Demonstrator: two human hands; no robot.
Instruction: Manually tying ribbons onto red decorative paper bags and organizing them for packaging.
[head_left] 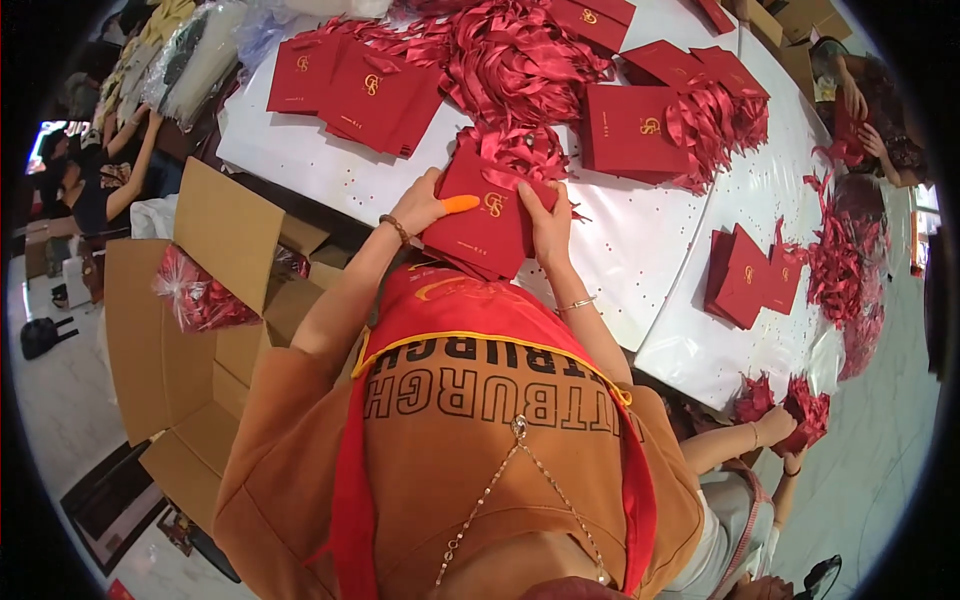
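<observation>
Nearest is a brown shirt (pixel 420 490) with large dark block lettering, partly outlined, across the chest, and a beaded necklace (pixel 519 428) hanging over it. Beyond lies a red apron (pixel 450 312) edged in yellow and printed with a gold design. Past the apron, at the table's near edge, the stack of flat red bags (pixel 470 235) sits between the two hands. The left hand (pixel 424 203), its thumb in an orange cover (pixel 460 204), grips the left side, thumb on top; the right hand (pixel 549 228) grips the right side, thumb on the face. Both are closed only as far as the stack allows; the fingers beneath are hidden. The top bag bears a gold emblem (pixel 493 204) of entwined letters and a small gold line of print. Farther across the white table (pixel 620 250) lie a left pile (pixel 375 105) and a right pile (pixel 630 130) of similar bags with the same gold marking, around a heap of shiny red ribbons (pixel 515 60).
</observation>
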